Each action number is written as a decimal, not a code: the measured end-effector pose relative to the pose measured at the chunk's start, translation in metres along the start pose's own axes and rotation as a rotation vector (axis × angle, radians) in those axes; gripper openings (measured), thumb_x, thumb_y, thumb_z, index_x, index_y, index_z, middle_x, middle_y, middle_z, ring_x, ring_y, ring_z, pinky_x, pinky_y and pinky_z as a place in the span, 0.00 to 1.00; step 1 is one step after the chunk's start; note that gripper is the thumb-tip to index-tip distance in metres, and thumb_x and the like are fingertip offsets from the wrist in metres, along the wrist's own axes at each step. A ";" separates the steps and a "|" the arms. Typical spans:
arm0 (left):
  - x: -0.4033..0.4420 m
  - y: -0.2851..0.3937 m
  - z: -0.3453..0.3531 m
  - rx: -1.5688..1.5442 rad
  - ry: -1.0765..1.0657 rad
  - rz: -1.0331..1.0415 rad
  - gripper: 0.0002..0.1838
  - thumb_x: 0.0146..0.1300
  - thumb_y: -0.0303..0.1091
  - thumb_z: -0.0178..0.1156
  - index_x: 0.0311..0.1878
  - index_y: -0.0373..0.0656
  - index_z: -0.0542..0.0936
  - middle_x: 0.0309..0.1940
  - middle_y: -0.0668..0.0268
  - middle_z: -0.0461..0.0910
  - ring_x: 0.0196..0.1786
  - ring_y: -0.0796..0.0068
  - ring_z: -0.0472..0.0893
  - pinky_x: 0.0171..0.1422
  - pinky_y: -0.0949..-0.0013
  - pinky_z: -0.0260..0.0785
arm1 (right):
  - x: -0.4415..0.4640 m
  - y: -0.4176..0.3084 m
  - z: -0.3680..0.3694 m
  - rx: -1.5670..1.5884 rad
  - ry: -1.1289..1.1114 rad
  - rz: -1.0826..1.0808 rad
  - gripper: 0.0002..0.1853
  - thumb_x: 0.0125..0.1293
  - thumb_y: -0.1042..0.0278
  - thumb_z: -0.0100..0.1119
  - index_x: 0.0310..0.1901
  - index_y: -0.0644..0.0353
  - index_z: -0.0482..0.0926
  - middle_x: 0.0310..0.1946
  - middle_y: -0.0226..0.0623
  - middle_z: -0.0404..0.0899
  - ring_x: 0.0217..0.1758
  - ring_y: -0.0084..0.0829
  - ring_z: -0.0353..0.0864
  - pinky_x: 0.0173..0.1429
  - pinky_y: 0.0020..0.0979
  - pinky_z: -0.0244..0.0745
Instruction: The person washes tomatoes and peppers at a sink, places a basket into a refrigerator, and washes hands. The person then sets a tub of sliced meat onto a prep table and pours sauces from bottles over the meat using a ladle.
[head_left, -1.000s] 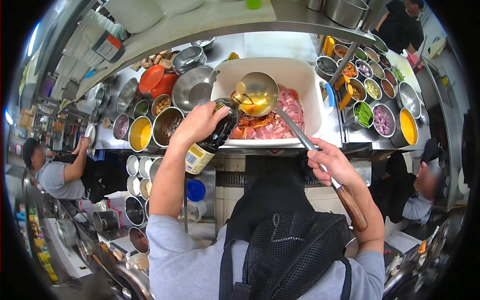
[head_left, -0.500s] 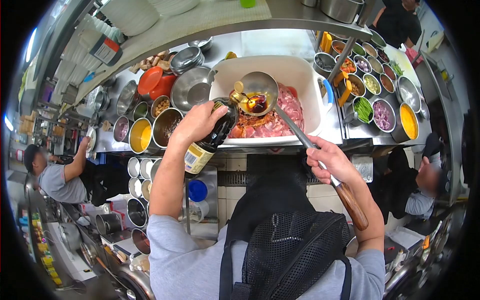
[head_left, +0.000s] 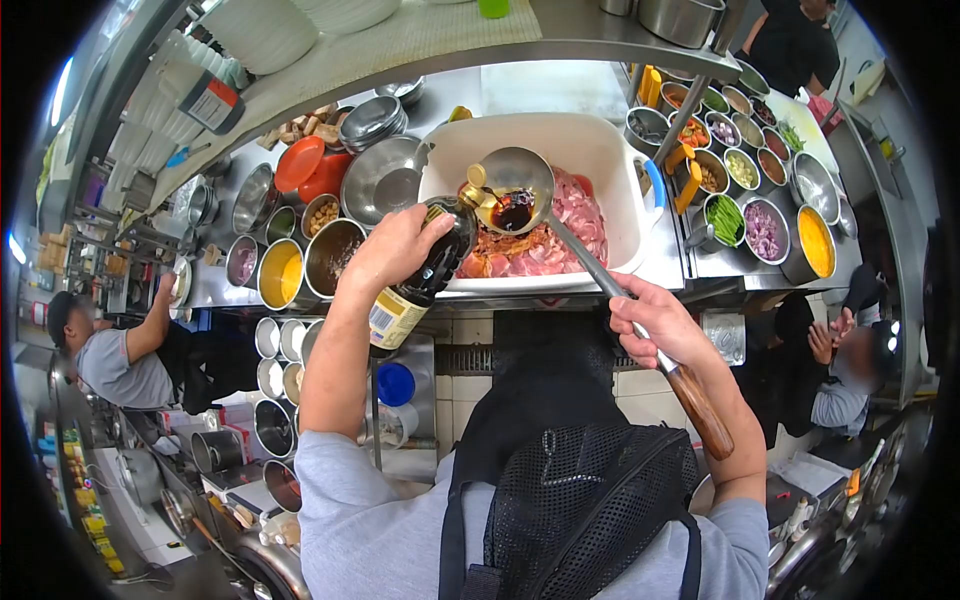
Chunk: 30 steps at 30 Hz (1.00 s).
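My left hand (head_left: 400,245) is wrapped round a dark glass bottle (head_left: 432,272) with a yellowish label, tilted so its neck points at the ladle. Dark liquid runs from the mouth into the metal ladle bowl (head_left: 528,172), where a dark pool lies in yellow liquid. In my right hand (head_left: 655,320) is the ladle's long handle, its wooden end resting along my forearm. The ladle is over a white tub (head_left: 628,190) holding raw pink meat (head_left: 580,222), part of it coated with brown-red sauce.
Metal bowls (head_left: 384,180) and a pot of yellow liquid (head_left: 281,272) stand left of the tub. Several containers of chopped food (head_left: 764,232) are at the right. A shelf (head_left: 440,62) crosses above. One co-worker (head_left: 125,350) is at the left, others at the right.
The dark pool in the ladle has grown where the liquid was mostly yellow. The bottle and ladle have shifted only slightly. The lower right co-worker's hands have come up into view.
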<state>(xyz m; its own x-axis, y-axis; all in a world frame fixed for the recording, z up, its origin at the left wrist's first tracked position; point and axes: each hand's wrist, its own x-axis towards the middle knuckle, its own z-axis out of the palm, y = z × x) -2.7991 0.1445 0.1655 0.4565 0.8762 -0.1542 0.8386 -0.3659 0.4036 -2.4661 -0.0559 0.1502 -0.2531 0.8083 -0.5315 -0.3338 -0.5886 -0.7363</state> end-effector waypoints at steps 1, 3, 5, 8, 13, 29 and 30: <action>-0.001 -0.001 0.000 -0.001 0.001 0.000 0.33 0.80 0.59 0.53 0.44 0.29 0.82 0.41 0.36 0.84 0.50 0.32 0.83 0.55 0.43 0.73 | 0.001 0.001 0.000 -0.001 0.000 0.000 0.35 0.80 0.67 0.57 0.83 0.58 0.55 0.29 0.25 0.68 0.15 0.15 0.64 0.14 0.22 0.62; -0.003 -0.003 -0.001 -0.030 0.006 -0.005 0.33 0.80 0.59 0.54 0.43 0.29 0.81 0.40 0.35 0.84 0.49 0.32 0.83 0.54 0.42 0.73 | 0.003 0.008 -0.003 -0.236 0.075 -0.048 0.35 0.79 0.68 0.57 0.83 0.58 0.57 0.29 0.34 0.74 0.17 0.23 0.71 0.21 0.31 0.72; -0.006 -0.004 -0.001 -0.036 0.013 -0.013 0.33 0.80 0.59 0.54 0.43 0.29 0.81 0.39 0.35 0.84 0.49 0.32 0.83 0.54 0.42 0.73 | 0.019 0.034 -0.016 -0.717 0.191 -0.405 0.35 0.78 0.69 0.57 0.83 0.59 0.57 0.30 0.40 0.76 0.20 0.28 0.75 0.28 0.36 0.76; -0.009 -0.007 -0.002 -0.050 0.025 -0.016 0.33 0.80 0.59 0.54 0.42 0.29 0.81 0.39 0.35 0.84 0.49 0.31 0.83 0.53 0.41 0.73 | 0.023 0.050 -0.018 -1.255 0.369 -0.734 0.34 0.77 0.71 0.57 0.82 0.60 0.59 0.34 0.52 0.80 0.28 0.36 0.82 0.40 0.43 0.81; -0.008 -0.008 -0.001 -0.058 0.027 -0.004 0.33 0.80 0.58 0.54 0.42 0.29 0.81 0.39 0.35 0.84 0.49 0.31 0.82 0.54 0.42 0.73 | 0.009 0.024 -0.002 -0.895 0.319 -0.345 0.35 0.78 0.70 0.57 0.83 0.60 0.58 0.33 0.47 0.79 0.24 0.33 0.80 0.34 0.40 0.80; 0.004 -0.005 -0.001 0.009 -0.009 0.043 0.34 0.80 0.60 0.54 0.45 0.28 0.82 0.40 0.36 0.85 0.48 0.35 0.84 0.53 0.45 0.75 | -0.003 0.005 0.004 -0.046 0.001 -0.054 0.36 0.79 0.69 0.56 0.84 0.56 0.55 0.30 0.28 0.70 0.15 0.17 0.66 0.15 0.24 0.64; 0.004 -0.006 -0.001 0.013 -0.012 0.043 0.34 0.80 0.60 0.54 0.46 0.29 0.82 0.40 0.36 0.85 0.48 0.35 0.84 0.53 0.45 0.75 | -0.003 0.005 0.004 -0.030 -0.007 -0.050 0.36 0.79 0.69 0.56 0.84 0.56 0.55 0.30 0.28 0.70 0.15 0.17 0.67 0.15 0.24 0.64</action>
<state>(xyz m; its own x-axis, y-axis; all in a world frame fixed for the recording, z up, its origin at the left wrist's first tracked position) -2.8021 0.1505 0.1631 0.4958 0.8559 -0.1474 0.8217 -0.4073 0.3986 -2.4706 -0.0611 0.1492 -0.2435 0.8365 -0.4909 -0.3187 -0.5470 -0.7741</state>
